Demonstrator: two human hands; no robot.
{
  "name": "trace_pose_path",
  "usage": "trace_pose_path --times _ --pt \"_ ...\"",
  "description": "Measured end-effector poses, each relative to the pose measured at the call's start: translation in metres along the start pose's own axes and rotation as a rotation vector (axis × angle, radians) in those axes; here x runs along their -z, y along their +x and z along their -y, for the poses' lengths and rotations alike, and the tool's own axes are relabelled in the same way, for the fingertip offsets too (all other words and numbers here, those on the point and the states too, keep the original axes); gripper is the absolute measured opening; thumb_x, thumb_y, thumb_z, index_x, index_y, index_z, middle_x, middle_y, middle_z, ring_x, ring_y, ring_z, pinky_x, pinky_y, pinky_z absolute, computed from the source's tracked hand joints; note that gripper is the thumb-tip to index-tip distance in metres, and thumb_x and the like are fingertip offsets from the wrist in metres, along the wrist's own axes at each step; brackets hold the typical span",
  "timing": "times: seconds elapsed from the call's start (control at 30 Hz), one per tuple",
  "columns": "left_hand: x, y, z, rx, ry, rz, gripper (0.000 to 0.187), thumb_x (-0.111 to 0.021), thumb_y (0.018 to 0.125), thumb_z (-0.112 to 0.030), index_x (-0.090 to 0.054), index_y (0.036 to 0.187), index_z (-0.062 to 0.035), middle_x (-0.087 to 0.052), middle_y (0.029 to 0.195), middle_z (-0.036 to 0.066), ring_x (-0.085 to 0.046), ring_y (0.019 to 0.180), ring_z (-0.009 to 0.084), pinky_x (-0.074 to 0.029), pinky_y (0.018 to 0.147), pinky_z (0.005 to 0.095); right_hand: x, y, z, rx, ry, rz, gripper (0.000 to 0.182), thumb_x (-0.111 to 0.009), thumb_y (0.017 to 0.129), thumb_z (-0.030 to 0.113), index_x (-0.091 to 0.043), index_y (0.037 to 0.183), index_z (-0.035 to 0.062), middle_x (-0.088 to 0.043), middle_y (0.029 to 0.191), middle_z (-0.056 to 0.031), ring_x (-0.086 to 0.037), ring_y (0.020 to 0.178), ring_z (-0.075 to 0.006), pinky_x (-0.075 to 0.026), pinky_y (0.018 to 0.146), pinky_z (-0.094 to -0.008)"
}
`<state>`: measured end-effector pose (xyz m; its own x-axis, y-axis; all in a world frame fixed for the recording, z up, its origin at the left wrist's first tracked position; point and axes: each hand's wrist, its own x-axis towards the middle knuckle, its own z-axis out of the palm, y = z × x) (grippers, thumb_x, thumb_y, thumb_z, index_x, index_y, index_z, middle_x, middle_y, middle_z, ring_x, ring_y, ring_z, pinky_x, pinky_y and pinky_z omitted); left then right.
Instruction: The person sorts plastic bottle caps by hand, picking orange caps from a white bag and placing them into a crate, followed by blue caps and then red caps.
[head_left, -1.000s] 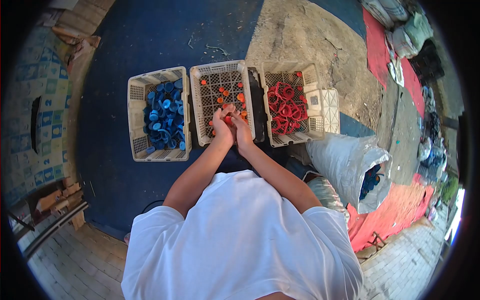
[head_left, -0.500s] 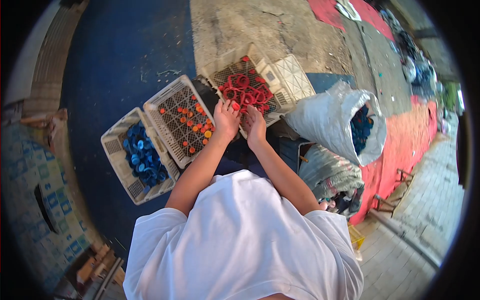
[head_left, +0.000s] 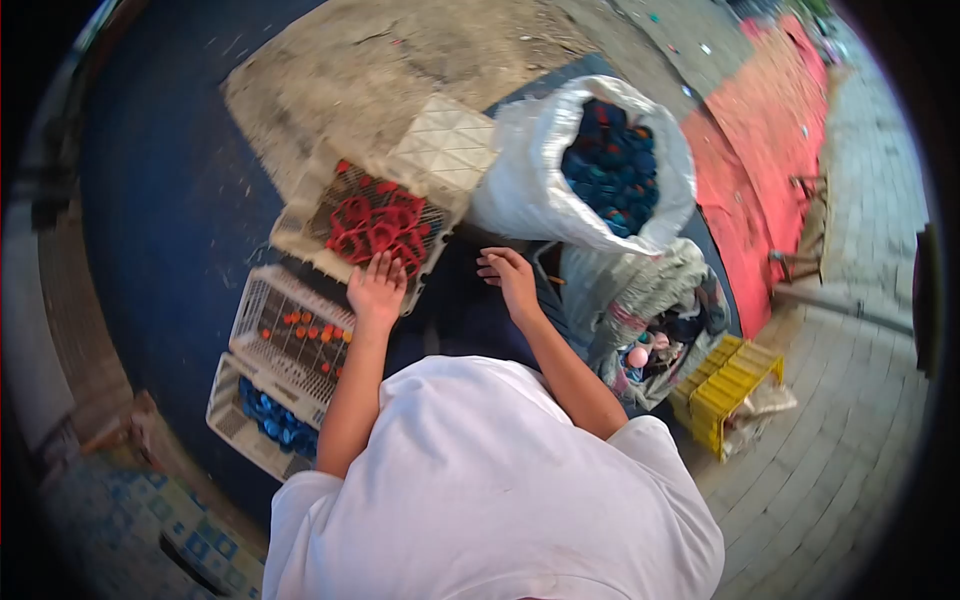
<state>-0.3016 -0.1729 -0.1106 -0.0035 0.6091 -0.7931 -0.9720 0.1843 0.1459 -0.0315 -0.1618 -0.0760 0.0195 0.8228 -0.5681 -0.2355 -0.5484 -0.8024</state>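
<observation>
The red caps (head_left: 375,225) lie just ahead of the left hand (head_left: 378,290), which is empty and flat with spread fingers, near their crate (head_left: 297,236). The right hand (head_left: 512,285), farther from them and nearer to the white sack (head_left: 522,195), is half-curled and seems empty, though blurred.

- Soft daylight washes the scene, strongest at right across pale paving (head_left: 868,230).
- A blue mat (head_left: 170,170) at left lies in dimmer light, darkening toward the rim.
- A white shirt (head_left: 480,480) glows pale, its folds only faintly shaded.
- Shadow fills the mouth of a white sack (head_left: 525,165).
- Red pieces (head_left: 378,228) keep vivid color but show soft edges.
- Blur smears a patterned covering (head_left: 150,515) at lower left beyond clear detail.
- The wide lens bends the paving's lines; black vignetting swallows the corners.
</observation>
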Motion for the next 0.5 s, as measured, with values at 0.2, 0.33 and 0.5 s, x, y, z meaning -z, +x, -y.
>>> trace_pose_path --times 0.2,0.33,0.5 --pt "-0.078 0.006 0.065 0.085 0.244 0.061 0.041 -0.045 0.103 -0.039 -0.063 0.119 -0.0057 -0.069 0.116 0.008 -0.065 0.105 0.0279 -0.050 0.092 0.0435 0.064 0.012 0.061 0.344 -0.191 0.019 0.024 -0.063 0.095 0.013 -0.069 0.115 0.0016 -0.072 0.100 -0.0086 -0.066 0.085 -0.0145 -0.053 0.080 -0.0291" --pt "-0.133 0.007 0.114 0.138 0.342 0.155 0.039 -0.048 0.102 -0.035 -0.062 0.124 -0.0065 -0.069 0.120 0.007 -0.064 0.111 0.0271 -0.049 0.096 0.0440 0.099 0.006 0.124 0.642 -0.461 0.147 0.023 -0.067 0.090 0.009 -0.071 0.111 0.0017 -0.072 0.094 -0.0096 -0.068 0.081 -0.0179 -0.055 0.077 -0.0301" --pt "-0.176 0.003 0.169 0.224 0.371 0.292 0.041 -0.048 0.102 -0.035 -0.061 0.128 -0.0057 -0.068 0.123 0.009 -0.064 0.114 0.0316 -0.049 0.098 0.0451 0.135 0.005 0.172 0.638 -0.507 0.005 0.020 -0.065 0.090 0.002 -0.073 0.108 0.0016 -0.072 0.093 -0.0094 -0.067 0.076 -0.0152 -0.052 0.067 -0.0279"
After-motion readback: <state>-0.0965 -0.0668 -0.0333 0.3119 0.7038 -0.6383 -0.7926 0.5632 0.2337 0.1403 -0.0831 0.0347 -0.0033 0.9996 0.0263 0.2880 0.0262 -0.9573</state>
